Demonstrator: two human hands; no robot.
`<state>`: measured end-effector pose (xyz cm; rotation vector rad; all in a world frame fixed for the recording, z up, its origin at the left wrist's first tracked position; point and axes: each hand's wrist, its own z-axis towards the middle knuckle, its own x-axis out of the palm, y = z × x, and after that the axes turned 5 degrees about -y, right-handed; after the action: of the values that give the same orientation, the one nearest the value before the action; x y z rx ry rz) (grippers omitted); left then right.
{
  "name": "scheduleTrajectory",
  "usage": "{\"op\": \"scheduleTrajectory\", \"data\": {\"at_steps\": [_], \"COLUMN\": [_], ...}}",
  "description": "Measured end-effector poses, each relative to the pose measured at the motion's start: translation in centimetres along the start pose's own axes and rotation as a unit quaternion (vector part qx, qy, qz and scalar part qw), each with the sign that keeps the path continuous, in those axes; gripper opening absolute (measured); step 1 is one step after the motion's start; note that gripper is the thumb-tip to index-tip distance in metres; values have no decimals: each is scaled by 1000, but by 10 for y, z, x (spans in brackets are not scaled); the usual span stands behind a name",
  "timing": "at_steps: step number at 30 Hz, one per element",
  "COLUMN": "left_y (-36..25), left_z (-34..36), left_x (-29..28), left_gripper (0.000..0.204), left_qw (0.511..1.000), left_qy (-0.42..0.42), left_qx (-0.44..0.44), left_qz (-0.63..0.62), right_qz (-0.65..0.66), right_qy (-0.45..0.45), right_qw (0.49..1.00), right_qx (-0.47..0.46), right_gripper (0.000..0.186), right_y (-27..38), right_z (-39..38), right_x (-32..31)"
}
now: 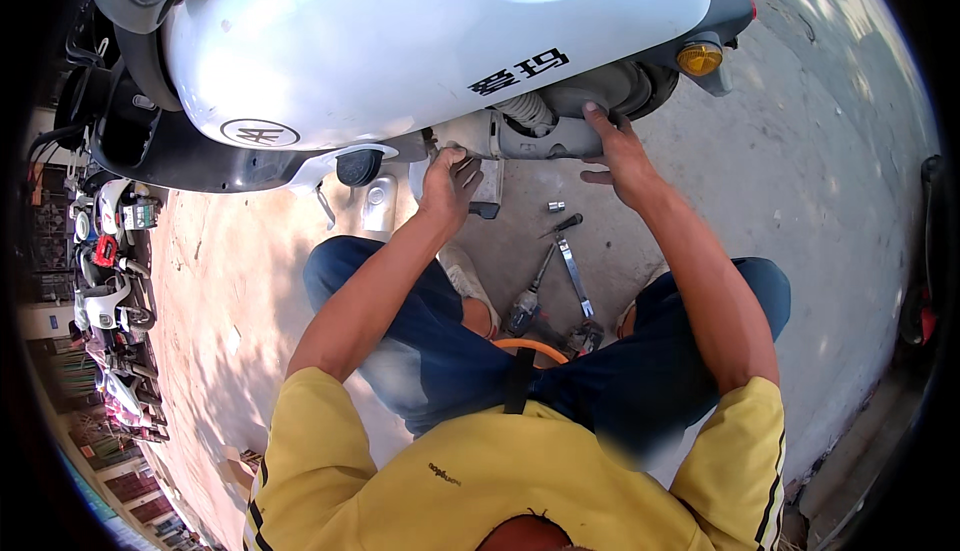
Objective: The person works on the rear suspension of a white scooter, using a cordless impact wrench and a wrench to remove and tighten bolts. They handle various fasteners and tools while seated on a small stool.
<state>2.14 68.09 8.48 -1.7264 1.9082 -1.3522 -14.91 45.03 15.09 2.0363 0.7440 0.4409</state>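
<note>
On pale, gritty ground [820,211], a glossy white scooter [390,51] is being handled low on its flank. Its dull grey, elongated casing [560,139] is being touched by the right hand [625,159], thumb on top, fingers spread below, as though for steadying. The left hand [446,185] is being held near the casing's left end; whether it is pinching cannot be told. A power driver [522,313], slim chrome wrench [574,276] and stubby socket [556,207] are lying within reach.

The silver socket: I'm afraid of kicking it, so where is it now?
In the head view, the socket lies on the ground right of centre, above the long silver tool, left of the right hand.
</note>
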Motion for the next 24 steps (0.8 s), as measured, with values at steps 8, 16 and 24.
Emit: {"op": "scheduleTrajectory", "data": {"at_steps": [8, 16, 24], "left_y": [-6, -4, -2], "left_z": [-1, 5, 3], "left_x": [40, 41, 43], "left_gripper": [80, 72, 73], "left_qw": [993, 994, 994], "left_qy": [4, 12, -16], "left_qx": [40, 47, 20], "left_qz": [-110, -94, -105], "right_qz": [115, 62, 217], "right_qy": [-59, -102, -276], "right_qw": [991, 992, 928], "right_qx": [19, 31, -124], "right_gripper": [74, 98, 92], "right_y": [-15, -6, -10], "right_z": [-3, 11, 56], "right_x": [27, -9, 10]}}
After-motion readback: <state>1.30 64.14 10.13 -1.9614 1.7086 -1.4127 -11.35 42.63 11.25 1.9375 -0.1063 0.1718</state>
